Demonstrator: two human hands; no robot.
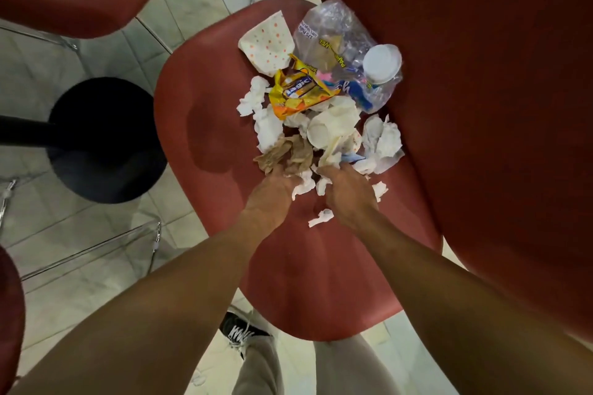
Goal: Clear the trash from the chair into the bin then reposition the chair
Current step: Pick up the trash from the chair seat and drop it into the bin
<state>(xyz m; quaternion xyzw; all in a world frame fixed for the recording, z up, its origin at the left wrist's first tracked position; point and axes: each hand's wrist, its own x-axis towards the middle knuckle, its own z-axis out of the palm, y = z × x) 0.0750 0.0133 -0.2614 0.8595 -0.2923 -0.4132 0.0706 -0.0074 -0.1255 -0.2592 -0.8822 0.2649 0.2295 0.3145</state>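
Trash pile (321,96) lying on red chair seat (205,125), heaped toward backrest: spotted paper cup, yellow snack wrapper (300,91), clear plastic bag, crumpled tissues. Left hand (272,196) digging into brown paper (284,154) at pile's near edge. Right hand (348,192) gripping white tissue beside it. Hands close together, fingertips buried. Black round base (102,138) standing on tiled floor, left of chair.

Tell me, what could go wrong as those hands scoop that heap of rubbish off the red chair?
Small torn tissue scraps lie loose beside the left hand and right hand; a big scoop may leave them behind or drop them on the floor. The clear plastic bag and yellow snack wrapper sit far back, so they might slide off the chair seat. No bin is visible, so carrying an armful could spill.
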